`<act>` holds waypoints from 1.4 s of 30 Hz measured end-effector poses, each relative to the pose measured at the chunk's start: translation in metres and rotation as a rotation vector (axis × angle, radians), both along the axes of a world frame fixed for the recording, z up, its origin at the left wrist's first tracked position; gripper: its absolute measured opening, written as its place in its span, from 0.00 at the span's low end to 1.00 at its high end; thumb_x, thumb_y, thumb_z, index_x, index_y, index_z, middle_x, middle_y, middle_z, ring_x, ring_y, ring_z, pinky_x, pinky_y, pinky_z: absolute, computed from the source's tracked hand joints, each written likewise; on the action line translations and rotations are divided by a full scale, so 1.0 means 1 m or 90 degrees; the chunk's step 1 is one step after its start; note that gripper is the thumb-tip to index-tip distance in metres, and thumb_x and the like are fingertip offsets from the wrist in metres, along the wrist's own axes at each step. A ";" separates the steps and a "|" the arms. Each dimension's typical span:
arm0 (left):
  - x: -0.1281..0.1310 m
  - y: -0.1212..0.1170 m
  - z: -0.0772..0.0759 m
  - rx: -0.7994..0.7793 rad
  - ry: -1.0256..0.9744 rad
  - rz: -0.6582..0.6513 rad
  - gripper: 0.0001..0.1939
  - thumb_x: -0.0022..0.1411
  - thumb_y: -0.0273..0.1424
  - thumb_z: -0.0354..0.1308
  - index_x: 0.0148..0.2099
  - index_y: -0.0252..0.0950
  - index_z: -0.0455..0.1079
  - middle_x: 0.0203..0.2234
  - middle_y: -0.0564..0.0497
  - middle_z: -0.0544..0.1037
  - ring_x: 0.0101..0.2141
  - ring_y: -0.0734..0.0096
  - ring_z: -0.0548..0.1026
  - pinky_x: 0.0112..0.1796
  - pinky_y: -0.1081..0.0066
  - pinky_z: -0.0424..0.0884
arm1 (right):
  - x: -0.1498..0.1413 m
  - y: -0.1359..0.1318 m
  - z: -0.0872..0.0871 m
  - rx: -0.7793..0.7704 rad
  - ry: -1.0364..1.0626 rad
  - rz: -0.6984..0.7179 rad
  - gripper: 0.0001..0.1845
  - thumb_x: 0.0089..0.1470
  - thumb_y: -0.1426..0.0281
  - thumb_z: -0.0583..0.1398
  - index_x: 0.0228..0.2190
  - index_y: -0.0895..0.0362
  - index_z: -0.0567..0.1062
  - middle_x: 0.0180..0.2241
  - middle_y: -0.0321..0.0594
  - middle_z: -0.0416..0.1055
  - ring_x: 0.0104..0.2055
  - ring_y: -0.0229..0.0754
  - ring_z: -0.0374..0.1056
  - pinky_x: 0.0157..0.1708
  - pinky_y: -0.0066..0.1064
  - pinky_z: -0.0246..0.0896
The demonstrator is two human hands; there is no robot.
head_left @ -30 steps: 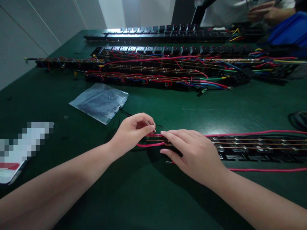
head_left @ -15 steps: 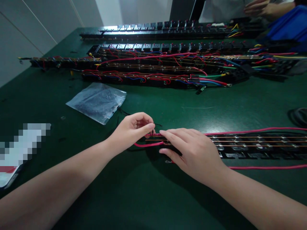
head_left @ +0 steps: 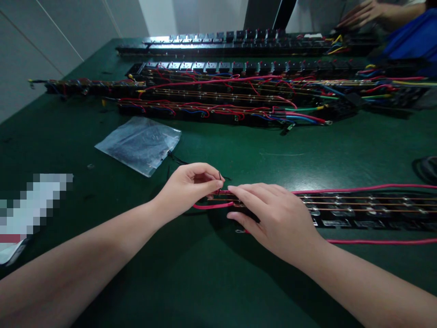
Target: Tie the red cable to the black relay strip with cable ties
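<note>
Between its thumb and fingertips, my left hand (head_left: pixel 193 184) pinches a thin black cable tie (head_left: pixel 220 177) close to the red wire. Wrapped over the left end of a black strip assembly (head_left: pixel 362 214) is my right hand (head_left: pixel 276 212), thumb on the near side and fingers on the far side. Copper-coloured rods (head_left: pixel 358 204) run lengthwise along this assembly. One red wire (head_left: pixel 362 188) follows its far edge, and a red loop (head_left: pixel 213 207) bends out past its left end. A metal ring terminal (head_left: pixel 240 231) pokes out below my right thumb. My palm hides the part of the assembly under it.
A clear plastic bag (head_left: pixel 136 143) lies beyond my left hand, black ties at its corner. Several wired strip assemblies (head_left: pixel 205 109) stretch across the back of the green table (head_left: pixel 164 282). A blurred-out item (head_left: pixel 37 205) lies at left. A co-worker's hand (head_left: pixel 363 13) and a blue bin (head_left: pixel 413 36) are at far right.
My left fingertips have shifted slightly right and the black tie now stands up more visibly between them. My right hand keeps its place. The co-worker's hand has moved down and left.
</note>
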State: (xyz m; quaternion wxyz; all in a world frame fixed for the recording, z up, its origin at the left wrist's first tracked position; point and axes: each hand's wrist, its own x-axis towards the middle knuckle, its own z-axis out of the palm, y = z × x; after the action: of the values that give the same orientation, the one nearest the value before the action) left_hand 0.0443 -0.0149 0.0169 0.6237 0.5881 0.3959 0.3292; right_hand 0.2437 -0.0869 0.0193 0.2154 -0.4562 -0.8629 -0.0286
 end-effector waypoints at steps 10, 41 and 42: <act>0.002 -0.002 0.002 0.001 0.024 0.005 0.03 0.60 0.29 0.59 0.37 0.35 0.70 0.22 0.56 0.76 0.24 0.78 0.75 0.27 0.78 0.75 | -0.001 -0.002 0.001 -0.019 0.009 -0.001 0.19 0.61 0.62 0.59 0.48 0.62 0.75 0.43 0.45 0.78 0.42 0.48 0.73 0.38 0.40 0.65; -0.004 -0.008 0.007 0.265 0.351 -0.113 0.10 0.66 0.34 0.51 0.33 0.36 0.66 0.21 0.58 0.67 0.24 0.77 0.64 0.27 0.74 0.57 | -0.001 -0.001 -0.001 -0.003 -0.009 0.002 0.19 0.62 0.61 0.58 0.48 0.62 0.74 0.43 0.48 0.79 0.42 0.49 0.74 0.38 0.40 0.66; -0.004 -0.009 0.007 0.286 0.384 -0.097 0.11 0.66 0.35 0.50 0.32 0.36 0.66 0.20 0.58 0.66 0.23 0.77 0.63 0.27 0.73 0.55 | -0.001 -0.001 -0.001 -0.005 -0.008 0.001 0.19 0.62 0.61 0.58 0.48 0.62 0.74 0.43 0.48 0.79 0.42 0.49 0.74 0.38 0.40 0.66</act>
State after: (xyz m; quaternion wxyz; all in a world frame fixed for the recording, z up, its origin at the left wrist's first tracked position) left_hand 0.0402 -0.0238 0.0240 0.3575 0.8083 0.4349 0.1726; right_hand 0.2429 -0.0882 0.0185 0.2079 -0.4566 -0.8646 -0.0279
